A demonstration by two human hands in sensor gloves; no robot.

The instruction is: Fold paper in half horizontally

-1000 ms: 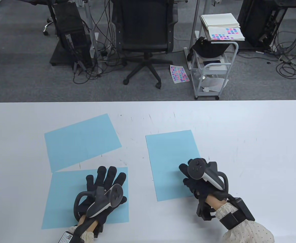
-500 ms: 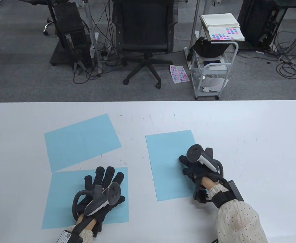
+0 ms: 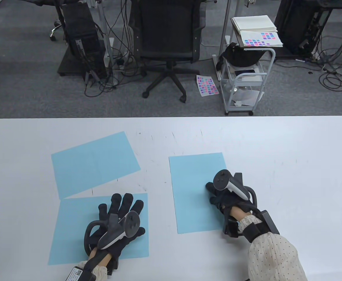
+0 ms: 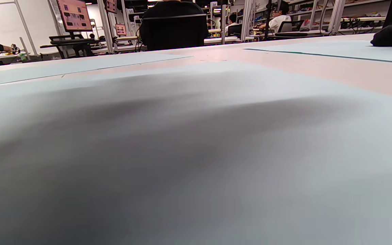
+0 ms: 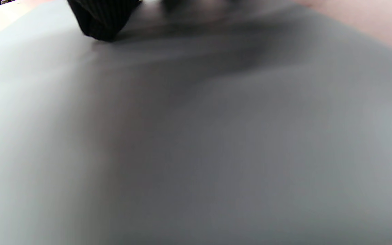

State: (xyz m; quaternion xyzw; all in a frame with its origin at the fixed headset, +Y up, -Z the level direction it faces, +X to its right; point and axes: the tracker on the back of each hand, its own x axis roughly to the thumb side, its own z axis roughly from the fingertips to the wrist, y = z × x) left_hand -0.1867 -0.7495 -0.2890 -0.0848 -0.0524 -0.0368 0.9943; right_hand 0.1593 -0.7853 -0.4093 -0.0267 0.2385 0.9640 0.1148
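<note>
Three light blue paper sheets lie flat on the white table [image 3: 291,175]. My left hand [image 3: 122,205] rests flat with fingers spread on the near-left sheet [image 3: 71,228]; that sheet fills the left wrist view [image 4: 196,153]. My right hand [image 3: 213,191] presses its bent fingers on the right part of the middle sheet [image 3: 194,190]. In the right wrist view a gloved fingertip [image 5: 102,20] touches that sheet [image 5: 196,136]. Neither hand grips anything.
A third blue sheet [image 3: 95,161] lies tilted at the far left, its near corner next to the near-left sheet. Beyond the table's far edge stand an office chair [image 3: 166,44] and a small white cart [image 3: 247,79].
My right hand has moved up along the middle sheet's right part. That sheet has slid and turned slightly under it, its near-left corner moving left. My left hand has barely moved.
</note>
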